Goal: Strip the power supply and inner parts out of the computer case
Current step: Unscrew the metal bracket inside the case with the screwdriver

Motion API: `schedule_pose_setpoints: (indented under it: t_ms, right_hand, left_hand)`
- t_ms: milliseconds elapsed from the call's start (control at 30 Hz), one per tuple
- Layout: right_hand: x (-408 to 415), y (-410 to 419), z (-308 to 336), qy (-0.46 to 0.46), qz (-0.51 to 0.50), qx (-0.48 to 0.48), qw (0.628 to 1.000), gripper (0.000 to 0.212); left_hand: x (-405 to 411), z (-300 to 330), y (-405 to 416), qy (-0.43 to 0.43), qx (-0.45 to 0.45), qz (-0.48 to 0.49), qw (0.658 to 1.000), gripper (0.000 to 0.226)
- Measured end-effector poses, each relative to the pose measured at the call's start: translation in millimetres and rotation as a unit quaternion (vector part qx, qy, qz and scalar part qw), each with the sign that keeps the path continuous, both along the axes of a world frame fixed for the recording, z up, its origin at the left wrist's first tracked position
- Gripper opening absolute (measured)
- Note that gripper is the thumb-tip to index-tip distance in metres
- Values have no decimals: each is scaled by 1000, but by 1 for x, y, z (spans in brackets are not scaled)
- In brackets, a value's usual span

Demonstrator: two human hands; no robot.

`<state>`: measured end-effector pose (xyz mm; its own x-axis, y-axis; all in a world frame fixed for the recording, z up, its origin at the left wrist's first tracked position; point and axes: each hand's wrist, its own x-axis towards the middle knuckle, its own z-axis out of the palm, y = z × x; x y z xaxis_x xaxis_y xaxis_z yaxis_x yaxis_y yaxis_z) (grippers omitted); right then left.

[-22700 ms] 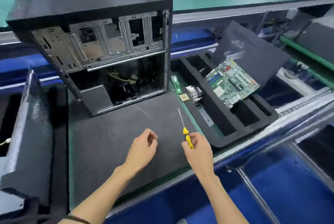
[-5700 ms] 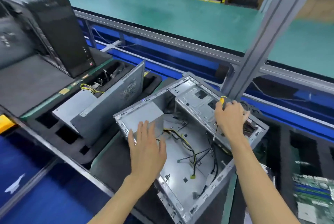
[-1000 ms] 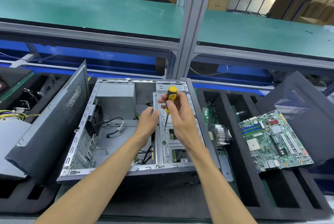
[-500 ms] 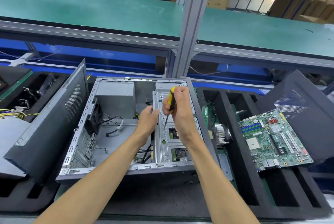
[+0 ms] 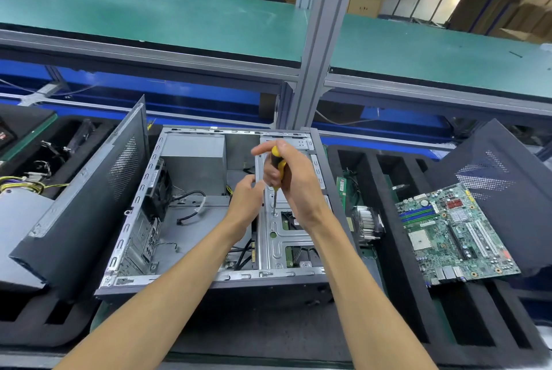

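the case [image 5: 191,250] lies open on the surface. the right hand [image 5: 294,181] grips the screwdriver [image 5: 277,166], tip on a drive cage [image 5: 291,220] screw; the left hand [image 5: 246,196], fingers curled, seems to steady the cage edge. keep the shaft upright and press firmly so it won't slip.

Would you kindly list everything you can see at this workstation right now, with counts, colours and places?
computer case: one, grey steel, open, centre of bench
power supply: one, grey, case's far left corner
drive cage: one, silver, right side of case
screwdriver: one, yellow and black, upright, tip on the cage
side panels: two, dark, leaning left and right
motherboard: one, green, on the right panel
heatsink: one, silver, right foam tray
foam trays: black, both sides
left hand: beside the shaft
right hand: grips the screwdriver
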<state>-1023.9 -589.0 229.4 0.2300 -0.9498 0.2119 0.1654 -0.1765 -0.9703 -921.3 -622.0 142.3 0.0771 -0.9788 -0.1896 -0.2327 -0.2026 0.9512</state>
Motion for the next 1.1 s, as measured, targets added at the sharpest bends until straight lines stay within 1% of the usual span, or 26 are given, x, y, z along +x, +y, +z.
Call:
schedule_pose_setpoints:
  t_ms: [100, 233, 333, 467, 533, 633, 700, 800, 867, 933, 967, 1033, 1100]
  right_hand:
    - [-1, -4, 8, 16, -4, 12, 1000, 34]
    - [-1, -9, 12, -24, -12, 50, 998, 31]
    - [-4, -7, 11, -40, -11, 53, 998, 33]
    - [-9, -5, 12, -54, -7, 58, 997, 41]
    - [-10, -4, 12, -57, -12, 55, 997, 40]
    - [-6, -3, 11, -43, -18, 40, 998, 40]
    - [-1, -2, 10, -16, -25, 36, 999, 43]
    - [6, 2, 12, 66, -81, 5, 995, 39]
    - [9, 5, 12, 85, -141, -9, 986, 35]
    - [10, 7, 11, 68, -190, -12, 979, 36]
    - [10, 7, 11, 57, -202, -8, 978, 38]
    - [10, 6, 12, 30, -206, 13, 978, 41]
    - [10, 2, 12, 1, -203, 32, 979, 45]
  left_hand:
    - [0, -1, 0, 15, 5, 0, 1000, 32]
    - [0, -2, -1, 8, -1, 6, 1000, 18]
    - [-1, -3, -2, 0, -3, 7, 1000, 18]
    - [-1, -3, -2, 7, -7, 10, 1000, 21]
    - [-1, -3, -2, 8, -7, 16, 1000, 24]
    - [-1, -2, -1, 6, -2, 11, 1000, 20]
    - [-1, -1, -1, 5, 0, 4, 1000, 25]
    - [0, -2, -1, 12, -2, -2, 1000, 30]
    - [0, -4, -1, 13, -4, -4, 1000, 25]
    - [-1, -7, -3, 11, -7, 0, 1000, 20]
    - [-1, -8, -3, 11, -7, 5, 1000, 23]
    - [-2, -8, -3, 8, -6, 13, 1000, 28]
    - [-2, -9, -4, 3, -4, 17, 1000, 27]
